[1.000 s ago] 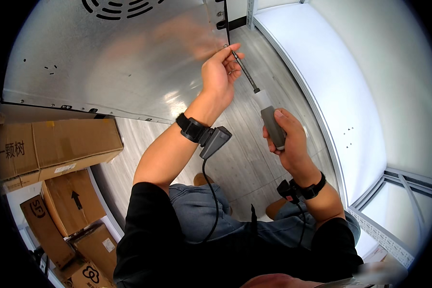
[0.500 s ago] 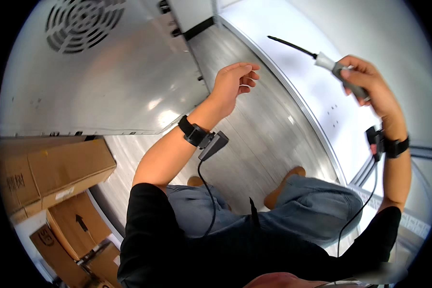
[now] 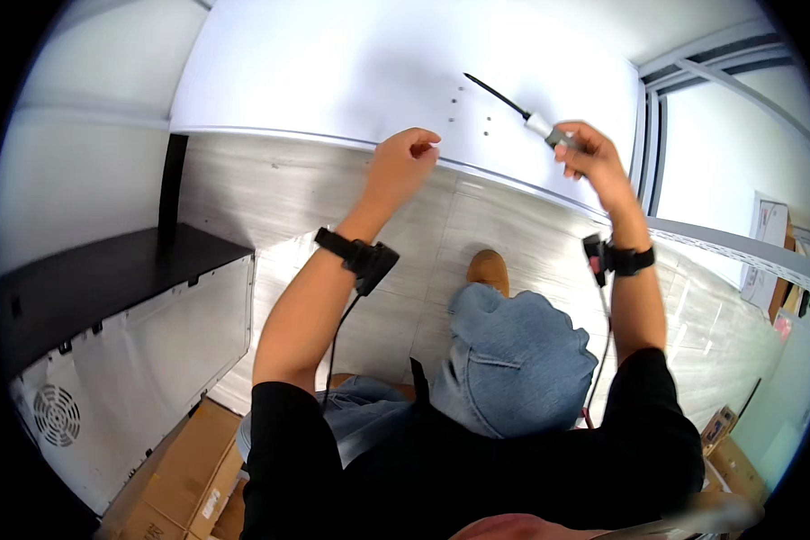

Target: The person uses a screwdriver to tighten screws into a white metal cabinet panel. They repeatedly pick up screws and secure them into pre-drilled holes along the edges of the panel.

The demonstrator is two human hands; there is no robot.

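My right hand [image 3: 589, 157] grips a screwdriver [image 3: 537, 124] by its grey and white handle. The long black shaft points up and left over a white tabletop [image 3: 315, 94], and its tip is above several small dark screws [image 3: 454, 101] lying there. My left hand [image 3: 405, 162] is at the near edge of that top, left of the screws. Its fingers are loosely curled with a gap at the thumb, and no object shows in them. Whether the left hand touches the edge I cannot tell.
Black wrist straps with small devices [image 3: 369, 265] and cables sit on both forearms. At the lower left stands a metal cabinet [image 3: 153, 342] with a black top and a round vent, beside cardboard boxes [image 3: 175, 477]. A grey metal frame [image 3: 652, 135] rises at the right.
My body has turned right, so the white tabletop now lies ahead and the cabinet has swung to the lower left. The screwdriver stays in my right hand; my left hand has reached the tabletop's edge.
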